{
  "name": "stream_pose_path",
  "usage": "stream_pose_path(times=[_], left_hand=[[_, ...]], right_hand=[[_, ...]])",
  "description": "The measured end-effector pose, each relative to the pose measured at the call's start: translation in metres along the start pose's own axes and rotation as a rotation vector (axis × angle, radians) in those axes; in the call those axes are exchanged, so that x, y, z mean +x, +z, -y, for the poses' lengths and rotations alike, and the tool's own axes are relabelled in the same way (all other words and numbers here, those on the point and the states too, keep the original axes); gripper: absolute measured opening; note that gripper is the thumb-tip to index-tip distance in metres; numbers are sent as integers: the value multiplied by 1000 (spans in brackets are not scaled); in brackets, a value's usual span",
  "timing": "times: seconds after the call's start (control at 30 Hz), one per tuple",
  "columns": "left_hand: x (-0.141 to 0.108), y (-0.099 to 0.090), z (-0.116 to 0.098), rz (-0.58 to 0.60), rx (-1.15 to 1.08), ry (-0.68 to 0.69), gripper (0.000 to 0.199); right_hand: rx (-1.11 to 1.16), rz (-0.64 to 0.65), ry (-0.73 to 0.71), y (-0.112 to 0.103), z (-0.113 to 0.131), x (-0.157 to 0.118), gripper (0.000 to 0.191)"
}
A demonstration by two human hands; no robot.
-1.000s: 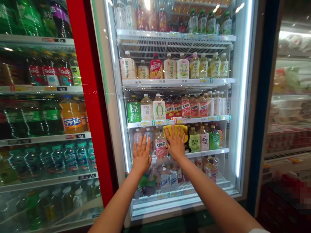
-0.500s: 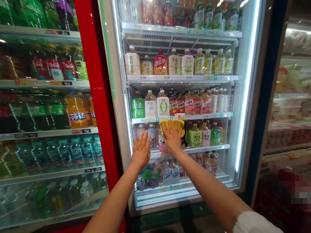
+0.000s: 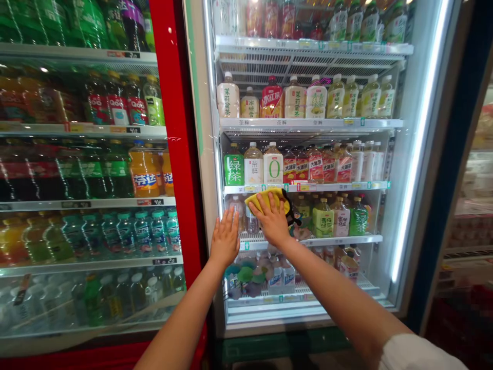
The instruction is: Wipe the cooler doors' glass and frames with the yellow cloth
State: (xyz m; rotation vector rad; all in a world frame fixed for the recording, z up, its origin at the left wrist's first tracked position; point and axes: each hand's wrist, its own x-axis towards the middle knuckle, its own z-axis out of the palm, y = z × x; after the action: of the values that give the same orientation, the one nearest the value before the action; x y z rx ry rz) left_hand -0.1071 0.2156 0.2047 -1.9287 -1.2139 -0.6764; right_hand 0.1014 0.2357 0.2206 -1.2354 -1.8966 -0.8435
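A yellow cloth (image 3: 285, 206) with a dark edge lies bunched against the glass door of a lit drinks fridge. My right hand (image 3: 274, 223) presses it there, palm forward and fingers spread over it. Dark trim of the cloth hangs out on its right side. My left hand (image 3: 226, 240) is held flat with its fingers stretched upward, near the door's left edge, holding nothing. Whether it touches the glass I cannot tell. Behind the hands, a bottle with a green 0 (image 3: 273, 167) stands on a shelf, and a few bottles lower down are partly covered.
A red-framed fridge (image 3: 173, 103) with shelves of soft drinks stands on the left. Grey and green round shapes (image 3: 245, 274) show low on the glass. A bright light strip (image 3: 419, 139) runs down the right side, with blurred store shelves (image 3: 473, 195) beyond.
My right hand has slid left across the glass with the cloth, which now looks more bunched and tilted. The view has turned left, so both fridges sit further right. My left hand remains outstretched.
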Motion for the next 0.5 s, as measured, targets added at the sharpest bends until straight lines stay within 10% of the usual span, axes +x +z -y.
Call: stream_pose_path(times=[0.2, 0.5], left_hand=[[-17, 4, 9, 30, -1, -5, 87], [-25, 9, 17, -45, 15, -25, 88]], right_hand=[[24, 23, -279, 17, -11, -40, 56], [4, -115, -112, 11, 15, 6, 59]])
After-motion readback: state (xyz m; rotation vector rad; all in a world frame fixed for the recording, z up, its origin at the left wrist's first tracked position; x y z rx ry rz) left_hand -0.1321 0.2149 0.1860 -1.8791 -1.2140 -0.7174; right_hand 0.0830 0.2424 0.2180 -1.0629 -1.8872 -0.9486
